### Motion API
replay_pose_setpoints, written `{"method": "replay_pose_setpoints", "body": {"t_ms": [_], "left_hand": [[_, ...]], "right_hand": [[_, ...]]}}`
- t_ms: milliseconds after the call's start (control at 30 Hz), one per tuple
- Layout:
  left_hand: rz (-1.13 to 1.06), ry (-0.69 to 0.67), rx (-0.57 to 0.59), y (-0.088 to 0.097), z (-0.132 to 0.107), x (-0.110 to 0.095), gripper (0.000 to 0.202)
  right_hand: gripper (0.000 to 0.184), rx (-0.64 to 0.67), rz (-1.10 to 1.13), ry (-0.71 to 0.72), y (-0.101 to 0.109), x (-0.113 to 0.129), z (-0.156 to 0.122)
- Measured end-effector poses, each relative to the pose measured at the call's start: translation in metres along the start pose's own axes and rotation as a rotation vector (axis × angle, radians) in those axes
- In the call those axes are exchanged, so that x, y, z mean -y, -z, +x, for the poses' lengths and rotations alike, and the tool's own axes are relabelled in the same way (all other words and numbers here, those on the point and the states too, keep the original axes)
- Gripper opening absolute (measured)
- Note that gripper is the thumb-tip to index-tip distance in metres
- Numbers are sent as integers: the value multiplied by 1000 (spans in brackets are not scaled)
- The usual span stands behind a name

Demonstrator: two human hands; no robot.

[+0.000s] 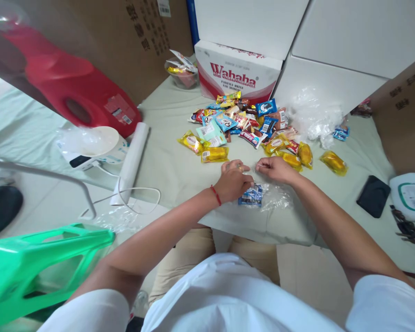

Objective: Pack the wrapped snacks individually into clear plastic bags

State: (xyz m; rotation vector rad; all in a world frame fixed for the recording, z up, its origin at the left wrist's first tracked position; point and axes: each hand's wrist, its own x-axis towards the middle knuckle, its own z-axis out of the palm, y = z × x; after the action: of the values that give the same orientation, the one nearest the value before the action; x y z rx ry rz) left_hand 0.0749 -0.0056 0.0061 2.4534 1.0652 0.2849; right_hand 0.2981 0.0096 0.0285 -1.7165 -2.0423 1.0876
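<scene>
Close to the table's front edge lies a clear plastic bag [276,197] with a blue printed packet [251,196] in its left part. My left hand [235,179], a red string at its wrist, is closed at the bag's upper edge with the fingers bent. My right hand [275,168] is pinched just to the right of it, on what looks like clear film of the same bag. The fingertips of both hands almost meet; the exact grip is partly hidden. Beyond them spreads a pile of wrapped snacks [228,121], with yellow-wrapped cakes [215,154] nearest my hands.
A heap of clear bags [313,115] sits right of the snacks, before white boxes [240,76]. At left stand a red jug [79,87] and a white paper roll [133,161]. A black phone-like object [373,196] lies right. A green stool [48,258] stands lower left.
</scene>
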Motion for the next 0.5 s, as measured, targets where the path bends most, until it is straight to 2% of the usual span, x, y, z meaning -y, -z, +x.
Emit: {"method": "replay_pose_setpoints", "body": {"t_ms": [100,200,367,500], "left_hand": [[1,-59,8,7,-1,-5,23],[-4,-96,94,12,-2,-12,30],[13,22,105,11,-3,-19,47],[47,41,165,10,-4,-19,47]], "right_hand": [[35,-5,-5,-1,0,1,0],[35,-9,0,0,-2,1,-1],[39,0,8,2,-5,-3,-3],[41,6,8,13,-7,-5,-3]]}}
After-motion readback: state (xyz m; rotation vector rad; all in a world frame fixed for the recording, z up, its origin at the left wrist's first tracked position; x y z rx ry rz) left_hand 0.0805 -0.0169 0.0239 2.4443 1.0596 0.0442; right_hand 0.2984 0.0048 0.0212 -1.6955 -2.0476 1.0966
